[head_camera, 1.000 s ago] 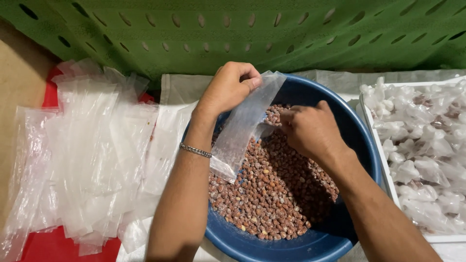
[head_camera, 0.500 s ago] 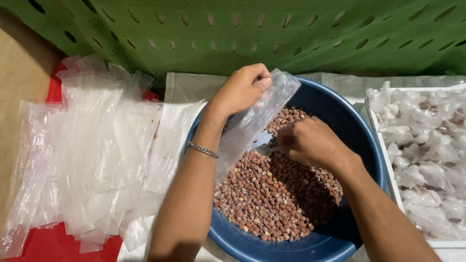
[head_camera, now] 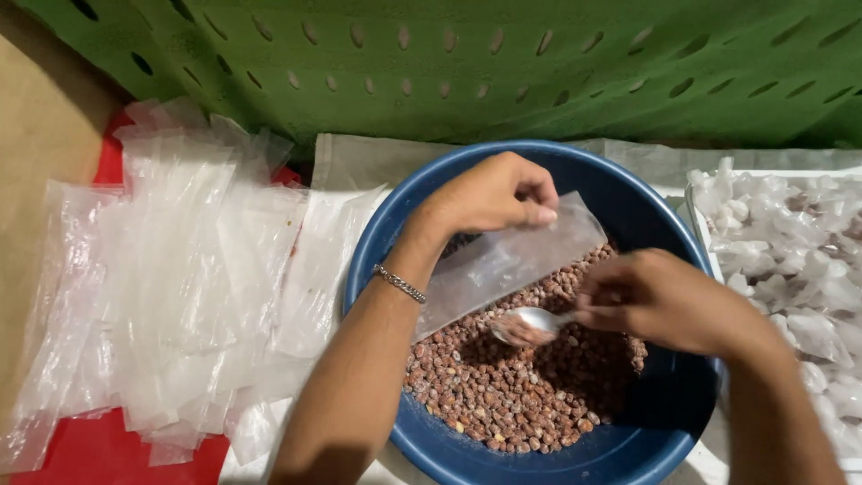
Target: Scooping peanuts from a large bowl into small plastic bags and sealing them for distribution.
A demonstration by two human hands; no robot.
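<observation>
Green perforated crate wall [head_camera: 503, 63] across top, one, upright behind everything

Spread of empty clear plastic bags [head_camera: 171, 269] at left on red surface [head_camera: 108, 454], overlapping, too many to count

One round blue basin [head_camera: 628, 207] at centre, roughly half full of small reddish-brown nuts [head_camera: 503, 404], heaped toward near side, bare blue wall showing at far right

One white tray [head_camera: 696, 211] at right edge, just beside basin, piled with filled, knotted clear packets [head_camera: 790, 260], count not possible

Left hand [head_camera: 494, 193] over basin's far rim, grip closed with thumb and fingers pinched on top edge of one clear bag [head_camera: 503, 265]; bag hangs slanted down over the nuts, looks empty

One thin metal bracelet [head_camera: 400, 284] on left wrist

Right hand [head_camera: 669, 301] over basin's right half, grip closed round handle of one metal spoon [head_camera: 530, 323]; spoon bowl holds a few nuts, sits just beside bag's lower part, above the heap

Two hands, one bag held, one spoon
</observation>
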